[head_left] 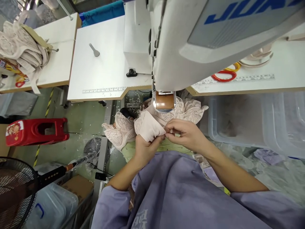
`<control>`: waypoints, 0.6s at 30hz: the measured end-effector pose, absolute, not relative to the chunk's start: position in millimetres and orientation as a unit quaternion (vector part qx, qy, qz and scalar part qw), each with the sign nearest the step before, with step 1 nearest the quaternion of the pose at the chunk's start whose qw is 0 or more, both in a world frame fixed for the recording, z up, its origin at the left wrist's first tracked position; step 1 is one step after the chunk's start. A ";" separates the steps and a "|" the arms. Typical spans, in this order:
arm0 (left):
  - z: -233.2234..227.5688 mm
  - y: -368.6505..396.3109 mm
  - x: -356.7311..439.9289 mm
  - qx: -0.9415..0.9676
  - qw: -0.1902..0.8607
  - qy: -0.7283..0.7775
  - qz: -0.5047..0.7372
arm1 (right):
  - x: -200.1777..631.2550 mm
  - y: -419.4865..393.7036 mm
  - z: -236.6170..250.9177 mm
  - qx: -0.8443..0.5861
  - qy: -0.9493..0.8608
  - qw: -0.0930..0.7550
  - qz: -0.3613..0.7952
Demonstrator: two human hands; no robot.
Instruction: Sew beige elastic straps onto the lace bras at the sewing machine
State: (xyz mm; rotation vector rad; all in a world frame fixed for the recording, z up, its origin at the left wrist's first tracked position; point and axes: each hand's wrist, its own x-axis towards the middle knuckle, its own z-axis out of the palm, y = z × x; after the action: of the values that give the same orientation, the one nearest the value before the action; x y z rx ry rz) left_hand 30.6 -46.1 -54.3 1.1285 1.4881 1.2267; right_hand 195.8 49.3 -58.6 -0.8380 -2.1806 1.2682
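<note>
Pink lace garment (149, 125) pinched by fingers of both hands, left (143, 148) and right (188, 133), beside clear plastic bin (259, 127)

Sewing machine (214, 38): head cut off by top & right edges, brand lettering only partly readable. Needle area hidden behind the machine's arm. Lace garment (147, 125): upper part tucked under the machine, rest bunched, full shape can't be told. Left hand (143, 148): fingertips hidden in the fabric. Fan (14, 190): cut by left edge. Clear bin (250, 121): contents blurred. Ruler (105, 90) marks too small to read.
</note>
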 end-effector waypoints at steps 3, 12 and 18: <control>-54.8 -45.8 26.9 0.443 0.441 0.611 0.486 | 192.4 51.6 -57.1 -0.273 -0.802 0.227 0.481; -40.3 -25.0 21.1 0.400 0.529 0.616 0.426 | 190.7 45.3 -64.6 -0.338 -0.777 0.272 0.455; -43.5 -19.2 16.6 0.421 0.507 0.626 0.416 | 199.3 56.3 -56.9 -0.356 -0.730 0.226 0.538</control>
State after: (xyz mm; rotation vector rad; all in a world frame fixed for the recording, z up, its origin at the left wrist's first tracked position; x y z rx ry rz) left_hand 16.6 -19.2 -43.5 1.0138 1.5100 1.0036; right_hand 199.3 56.3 -56.9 -0.9799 -2.0123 1.4825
